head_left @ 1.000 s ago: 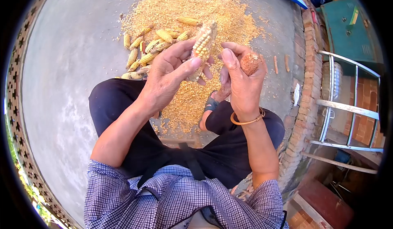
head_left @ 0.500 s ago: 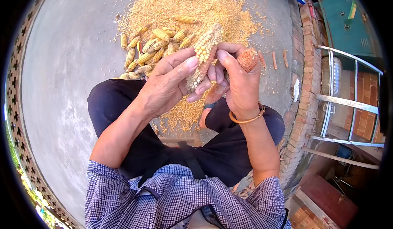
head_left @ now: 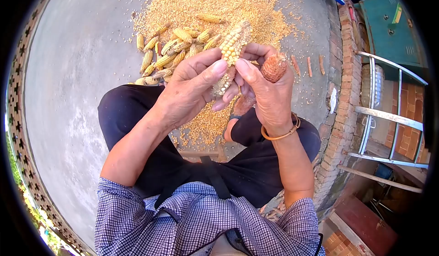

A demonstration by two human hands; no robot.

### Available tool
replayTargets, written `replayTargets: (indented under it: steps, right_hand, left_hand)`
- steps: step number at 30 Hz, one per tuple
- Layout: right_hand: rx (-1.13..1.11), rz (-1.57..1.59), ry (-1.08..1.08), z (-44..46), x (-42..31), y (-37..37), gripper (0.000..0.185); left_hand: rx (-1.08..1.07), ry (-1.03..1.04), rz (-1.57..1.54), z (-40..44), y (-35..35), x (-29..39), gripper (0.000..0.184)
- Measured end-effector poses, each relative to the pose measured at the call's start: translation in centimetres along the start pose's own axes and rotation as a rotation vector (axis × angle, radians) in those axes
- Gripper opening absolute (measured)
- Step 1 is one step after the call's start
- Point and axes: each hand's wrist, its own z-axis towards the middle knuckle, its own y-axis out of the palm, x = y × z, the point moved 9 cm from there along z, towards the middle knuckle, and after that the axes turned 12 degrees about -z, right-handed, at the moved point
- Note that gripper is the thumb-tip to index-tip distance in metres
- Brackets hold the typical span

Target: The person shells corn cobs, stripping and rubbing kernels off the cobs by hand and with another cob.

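Observation:
My left hand (head_left: 190,84) is wrapped round a partly stripped corn ear (head_left: 232,45), which is tilted with its top away from me and bears a patch of yellow kernels. My right hand (head_left: 270,89) grips a bare reddish cob (head_left: 274,67), and its thumb touches the ear beside the kernels. The cob's lower end shows below the fingers. Beyond the hands lie several yellow corn ears (head_left: 165,60) on the left edge of a spread of loose kernels (head_left: 206,4).
Bare cobs (head_left: 309,66) lie on the concrete floor (head_left: 68,82) to the right. A low brick edge (head_left: 345,82) runs beside a metal ladder-like frame (head_left: 388,115) and a green cabinet (head_left: 388,32). My crossed legs (head_left: 132,114) are below the hands.
My right hand has moved left against the ear, and its thumb now rests by the kernels. The ear has tilted to the right and shifted slightly that way.

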Motion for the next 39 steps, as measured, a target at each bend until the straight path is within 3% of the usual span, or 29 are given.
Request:
replayTargets:
  steps: [6,10,15,31,39]
  right_hand:
    - [-0.001,-0.058,-0.002,-0.1,-0.4,0.1,0.022]
    - [0.084,-0.134,0.026,-0.3,1.0,-0.7,0.021]
    - [-0.032,-0.072,-0.008,-0.1,0.5,0.1,0.021]
    - [-0.229,-0.017,-0.029,-0.2,0.2,1.1,0.031]
    - [-0.171,-0.184,-0.222,0.4,-0.3,1.1,0.027]
  left_hand:
    - [0.047,0.136,0.294,0.1,-0.1,0.5,0.046]
    - [0.028,0.102,0.293,0.0,0.1,0.2,0.051]
    - [0.045,0.092,0.279,0.2,-0.2,0.5,0.056]
    - [0.151,0.183,0.385,-1.2,0.0,2.1,0.051]
    - [0.186,0.355,0.555,-1.4,-0.2,3.2,0.049]
